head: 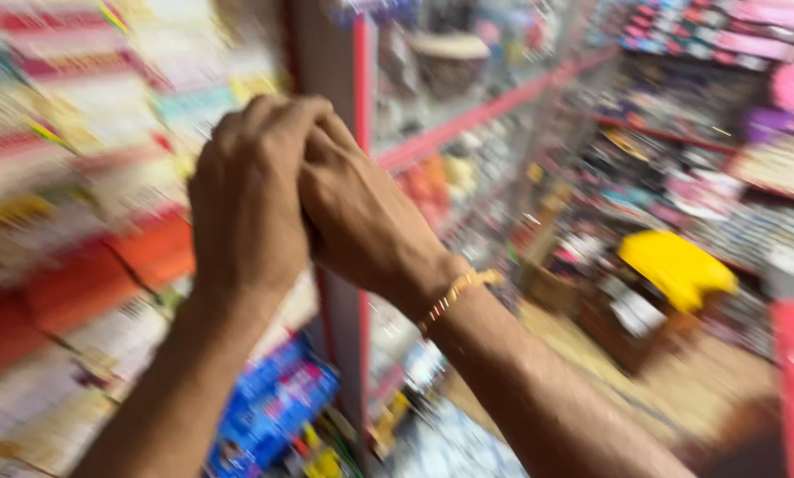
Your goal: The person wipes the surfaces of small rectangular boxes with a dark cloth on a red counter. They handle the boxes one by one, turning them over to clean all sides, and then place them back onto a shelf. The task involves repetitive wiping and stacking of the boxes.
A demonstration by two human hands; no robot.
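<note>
1. Both hands are up in front of the red shelf post (360, 177), clasped together right at its near edge. That post is our landmark.

2. The left hand (248, 199) sits just left of the post, back of the hand to the camera, knuckles on top, fingers (268, 115) curled over and closed. Closed on what? I cannot tell; the palm side is hidden and the whole view is smeared with motion blur.

3. The right hand (366, 221) presses in from the post's side, tucked against the left one, touching it. Its fingers are wrapped inward as well, and whether anything lies between the two hands I cannot tell. My guess is that the tight clasp at chest height is a two-handed hold on something small, or on the post's edge itself.

4. A gold chain bracelet (457, 290) rides the right wrist, below and right of the post.

5. Left of the post, stacked packets (78, 265) in red, orange and pale colours fill the shelves; low by the post's foot hangs a blue packet (273, 407).

6. Well to the right of the post, a yellow item (675, 265) lies among crowded shop goods, under a red-edged shelf (494, 111) that slants away.
</note>
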